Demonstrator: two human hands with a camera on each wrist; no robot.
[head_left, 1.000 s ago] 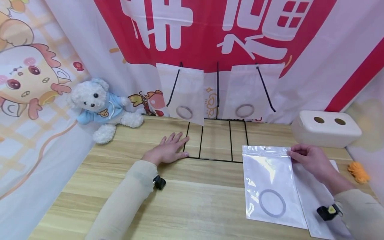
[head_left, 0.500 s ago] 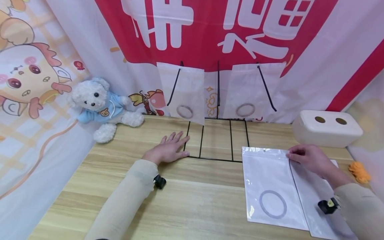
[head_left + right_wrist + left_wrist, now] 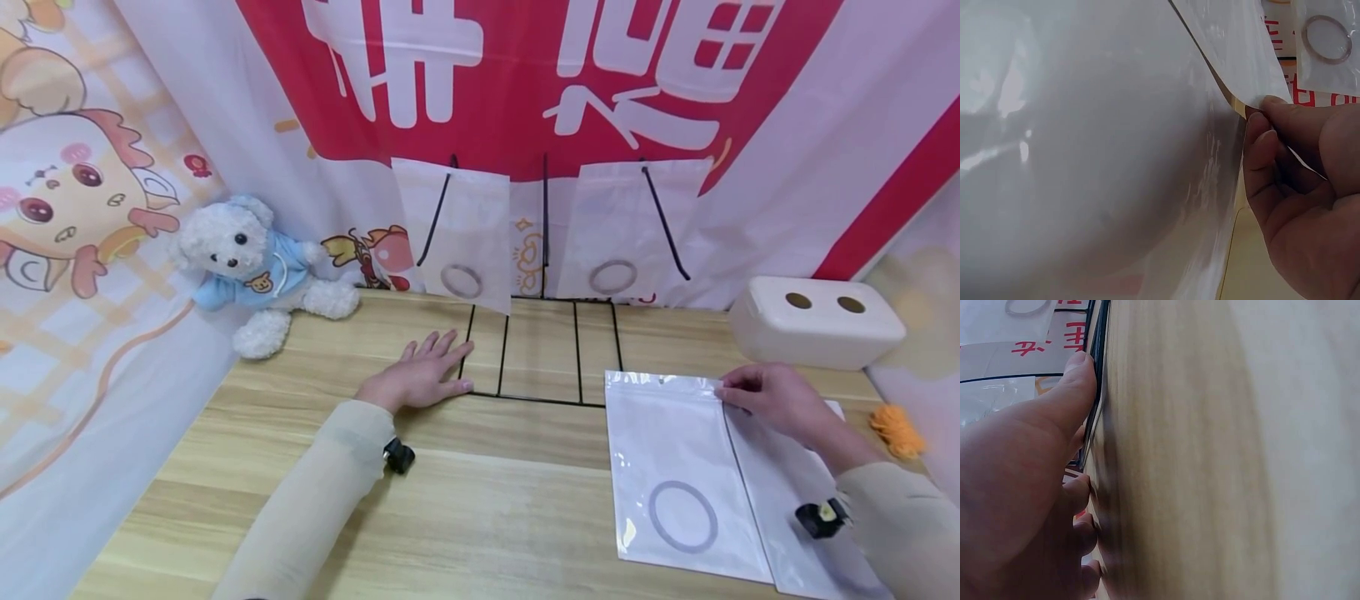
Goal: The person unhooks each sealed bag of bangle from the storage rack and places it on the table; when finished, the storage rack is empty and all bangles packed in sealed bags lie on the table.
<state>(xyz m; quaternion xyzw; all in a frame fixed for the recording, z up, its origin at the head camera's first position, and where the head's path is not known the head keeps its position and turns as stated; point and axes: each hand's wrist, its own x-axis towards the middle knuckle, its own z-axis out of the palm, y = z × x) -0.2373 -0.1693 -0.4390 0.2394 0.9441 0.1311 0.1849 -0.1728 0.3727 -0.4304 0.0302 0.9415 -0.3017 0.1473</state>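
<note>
My right hand [image 3: 776,404] pinches the upper right corner of a white zip bag [image 3: 663,446] with a grey ring showing in its lower part. In the right wrist view, thumb and curled fingers [image 3: 1263,147] meet at the bag's edge. Another white bag [image 3: 787,500] lies on the table under that hand and forearm. My left hand [image 3: 420,375] rests with spread fingers at the left front corner of a black wire rack [image 3: 540,398]. The thumb touches the rack's base in the left wrist view. Two similar bags, a left one [image 3: 472,225] and a right one [image 3: 622,225], hang on the rack's hooks.
A white plush dog [image 3: 255,267] in a blue hoodie sits at the back left. At the back right stands a cream box [image 3: 817,321] with two round holes. An orange bundle of cord [image 3: 897,431] lies at the right. A printed curtain [image 3: 525,75] closes the back.
The pinched bag's top edge has dipped slightly toward me, and its glare has shifted. My left hand has stayed in place on the rack.
</note>
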